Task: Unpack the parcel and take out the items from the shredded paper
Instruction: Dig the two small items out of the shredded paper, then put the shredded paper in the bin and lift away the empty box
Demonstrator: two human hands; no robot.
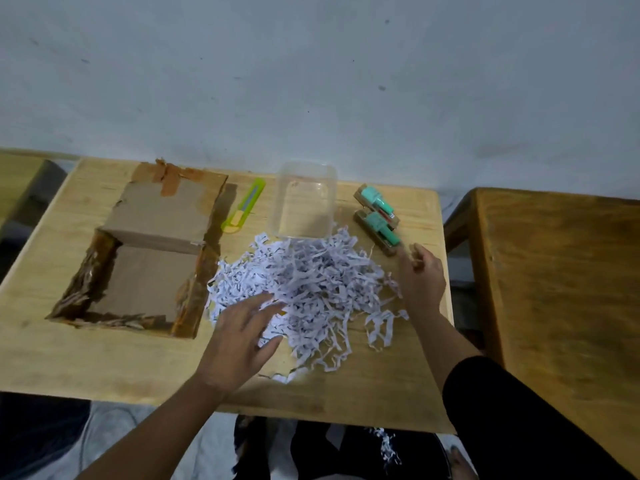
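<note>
Hands at the shredded paper beside the opened parcel

The left hand lay spread on the shredded paper mid-table; the right hand, loosely curled, looked empty; two teal packaged items slanted far-left to near-right; the parcel gaped left.

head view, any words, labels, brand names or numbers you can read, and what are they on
No text can be read anywhere in this view.
Shredded paper: dark printed specks on the strips, too small and cut up to read.
Two teal packaged items: a small reddish label patch, too blurred to read.
Cardboard box: brown tape only, no print visible.
Green utility knife and clear plastic container: no markings visible.
</note>
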